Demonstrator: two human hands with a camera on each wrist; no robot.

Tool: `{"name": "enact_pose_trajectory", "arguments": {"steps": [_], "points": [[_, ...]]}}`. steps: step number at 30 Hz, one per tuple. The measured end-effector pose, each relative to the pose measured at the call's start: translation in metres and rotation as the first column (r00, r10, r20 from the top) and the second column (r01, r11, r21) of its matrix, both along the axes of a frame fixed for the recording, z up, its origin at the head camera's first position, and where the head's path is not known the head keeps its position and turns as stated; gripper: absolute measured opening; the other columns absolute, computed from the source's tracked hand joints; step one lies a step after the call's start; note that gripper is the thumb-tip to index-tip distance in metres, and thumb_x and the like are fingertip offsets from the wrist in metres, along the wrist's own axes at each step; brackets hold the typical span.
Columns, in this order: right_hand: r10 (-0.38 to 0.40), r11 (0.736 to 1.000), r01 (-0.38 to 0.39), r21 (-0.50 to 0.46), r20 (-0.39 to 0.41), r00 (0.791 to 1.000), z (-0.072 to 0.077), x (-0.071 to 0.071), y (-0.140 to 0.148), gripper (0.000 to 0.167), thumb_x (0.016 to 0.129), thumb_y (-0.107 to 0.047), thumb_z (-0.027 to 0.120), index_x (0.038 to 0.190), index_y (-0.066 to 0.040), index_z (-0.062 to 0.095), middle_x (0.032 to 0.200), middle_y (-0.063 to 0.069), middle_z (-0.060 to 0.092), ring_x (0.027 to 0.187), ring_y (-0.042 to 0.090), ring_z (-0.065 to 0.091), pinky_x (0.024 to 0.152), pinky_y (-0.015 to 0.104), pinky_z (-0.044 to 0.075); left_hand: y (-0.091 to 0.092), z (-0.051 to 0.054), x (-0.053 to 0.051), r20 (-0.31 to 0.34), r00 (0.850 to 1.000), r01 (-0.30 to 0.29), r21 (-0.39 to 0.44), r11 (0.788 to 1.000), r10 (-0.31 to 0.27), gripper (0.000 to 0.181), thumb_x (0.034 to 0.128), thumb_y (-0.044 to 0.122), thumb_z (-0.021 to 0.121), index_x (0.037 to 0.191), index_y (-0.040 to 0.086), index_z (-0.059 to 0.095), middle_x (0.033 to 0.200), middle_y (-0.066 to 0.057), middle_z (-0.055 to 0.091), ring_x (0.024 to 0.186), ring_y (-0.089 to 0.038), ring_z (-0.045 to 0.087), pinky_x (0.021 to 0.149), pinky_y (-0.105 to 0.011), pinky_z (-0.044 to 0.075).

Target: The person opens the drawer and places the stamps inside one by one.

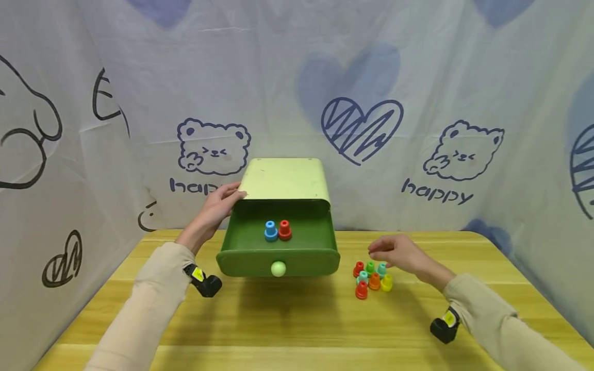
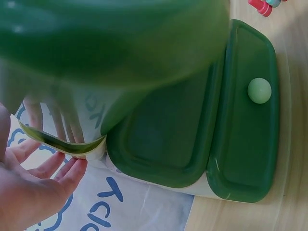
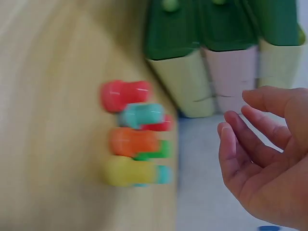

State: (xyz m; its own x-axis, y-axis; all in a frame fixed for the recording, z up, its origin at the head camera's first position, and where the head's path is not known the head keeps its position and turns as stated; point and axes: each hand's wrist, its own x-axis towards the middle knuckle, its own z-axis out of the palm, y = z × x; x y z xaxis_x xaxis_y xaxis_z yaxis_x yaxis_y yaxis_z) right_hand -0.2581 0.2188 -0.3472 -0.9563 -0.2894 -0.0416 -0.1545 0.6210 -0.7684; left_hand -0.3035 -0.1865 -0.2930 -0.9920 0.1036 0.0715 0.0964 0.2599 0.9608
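We've got the left hand (image 1: 215, 206) here, fingers slightly spread and touching the pale green cabinet (image 1: 284, 178), thumb at its top front corner. Just right of those fingers, the green drawer (image 1: 306, 262) is pulled out, round knob (image 1: 278, 269) at the front, and inside, side by side, stand a blue peg (image 1: 270, 231) and a red peg (image 1: 285, 231)! Over to the right hand (image 1: 402, 253), hovering above the table (image 1: 209, 330): fingers loosely curved, tips apart from the thumb, nothing between them. And below those fingers, seven pegs stand bunched upright: a green peg (image 1: 369, 267), an orange peg (image 1: 374, 281), a yellow peg (image 1: 386, 283), two turquoise ones and two more reds, all of them untouched.
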Motion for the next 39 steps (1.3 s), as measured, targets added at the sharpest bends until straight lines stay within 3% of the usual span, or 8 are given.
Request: {"name": "enact_pose_trajectory", "arguments": {"steps": [4, 9, 15, 29, 39], "points": [[-0.02, 0.999, 0.02, -0.036, -0.002, 1.0, -0.025, 0.01, -0.003, 0.022, 0.092, -0.008, 0.063, 0.111, 0.004, 0.066, 0.102, 0.01, 0.068, 0.09, 0.029, 0.063, 0.073, 0.04, 0.054, 0.0, -0.001, 0.0, 0.005, 1.0, 0.002, -0.004, 1.0, -0.002, 0.064, 0.0984, 0.028, 0.053, 0.152, 0.005, 0.027, 0.152, -0.019, 0.03, 0.136, -0.034, 0.033, 0.11, -0.049, 0.028], [-0.054, 0.995, 0.051, -0.086, -0.024, 0.998, -0.039, 0.015, -0.008, 0.022, 0.09, -0.005, 0.064, 0.109, 0.005, 0.066, 0.101, 0.011, 0.068, 0.089, 0.026, 0.063, 0.072, 0.038, 0.053, 0.001, -0.002, 0.0, 0.003, 1.0, -0.003, -0.002, 1.0, 0.003, 0.063, 0.0985, 0.028, 0.053, 0.152, 0.005, 0.027, 0.152, -0.019, 0.031, 0.136, -0.034, 0.033, 0.11, -0.049, 0.028], [-0.059, 0.991, 0.054, -0.119, -0.033, 0.998, -0.05, 0.021, -0.012, 0.021, 0.088, -0.002, 0.066, 0.107, 0.007, 0.067, 0.1, 0.014, 0.069, 0.09, 0.024, 0.063, 0.073, 0.032, 0.053, 0.0, -0.001, 0.002, 0.011, 1.0, -0.006, 0.005, 1.0, 0.006, 0.063, 0.0985, 0.028, 0.053, 0.151, 0.006, 0.028, 0.152, -0.019, 0.031, 0.135, -0.033, 0.034, 0.11, -0.048, 0.029], [-0.031, 0.998, 0.022, -0.064, -0.141, 0.99, -0.068, 0.025, -0.014, 0.022, 0.082, -0.002, 0.074, 0.103, 0.004, 0.07, 0.094, 0.009, 0.069, 0.087, 0.022, 0.063, 0.076, 0.034, 0.051, 0.0, -0.001, 0.001, 0.011, 1.0, -0.01, 0.018, 1.0, 0.009, 0.062, 0.0983, 0.028, 0.053, 0.151, 0.006, 0.029, 0.152, -0.018, 0.031, 0.135, -0.033, 0.034, 0.11, -0.047, 0.03], [-0.05, 0.995, 0.043, -0.089, -0.082, 0.995, -0.081, 0.029, -0.015, 0.027, 0.079, 0.004, 0.073, 0.105, 0.006, 0.068, 0.095, 0.007, 0.068, 0.087, 0.022, 0.062, 0.068, 0.029, 0.054, 0.0, -0.002, 0.001, 0.012, 1.0, -0.012, 0.023, 1.0, 0.012, 0.062, 0.0982, 0.029, 0.054, 0.151, 0.007, 0.03, 0.152, -0.017, 0.031, 0.134, -0.033, 0.035, 0.109, -0.046, 0.031]]}}
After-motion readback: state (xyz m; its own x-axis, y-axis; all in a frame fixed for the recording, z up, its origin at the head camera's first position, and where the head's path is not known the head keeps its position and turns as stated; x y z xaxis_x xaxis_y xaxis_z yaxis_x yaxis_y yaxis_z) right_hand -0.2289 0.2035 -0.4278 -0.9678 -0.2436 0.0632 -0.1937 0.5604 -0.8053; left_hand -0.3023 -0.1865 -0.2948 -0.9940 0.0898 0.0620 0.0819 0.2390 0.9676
